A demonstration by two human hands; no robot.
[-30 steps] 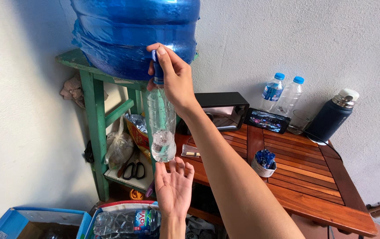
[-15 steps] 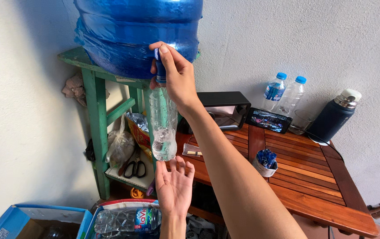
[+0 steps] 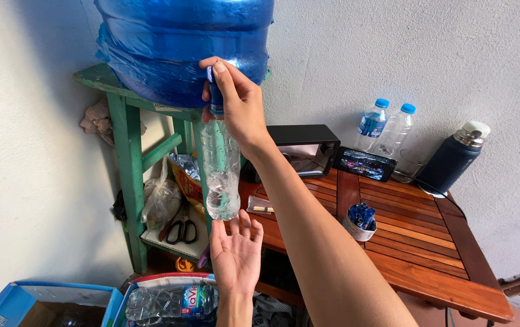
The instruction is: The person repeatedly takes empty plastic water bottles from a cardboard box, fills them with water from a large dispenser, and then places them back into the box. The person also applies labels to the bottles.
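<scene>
Landmark: the big blue water jug [image 3: 181, 42], which sits on a green wooden stand [image 3: 128, 139] against the wall.
Right hand: the right hand [image 3: 235, 103] is raised to the lower front of the jug, at the blue tap [image 3: 214, 97]; fingers are curled close around the tap and the neck of the bottle, thumb pressed on top.
Bottle: a clear plastic bottle [image 3: 220, 172] hangs upright straight below the jug's tap, mouth against the spout, with some water showing in its lower part.
Left hand: the left hand [image 3: 235, 254] is below the jug and just under the bottle's base, palm up, fingers spread wide and holding nothing; whether the fingertips touch the base cannot be told.
Step in hand: by the look of it, filling the bottle from the jug, with the level low.
Next move calls for: keeping the mouth lined up with the spout and the open palm ready beneath to bear the growing weight.
Right of the jug: a wooden table [image 3: 417, 242] with two capped bottles [image 3: 387, 130], a dark flask [image 3: 453, 160] and a phone [image 3: 366, 163].
Under the jug: scissors [image 3: 181, 227] on the stand's shelf.
</scene>
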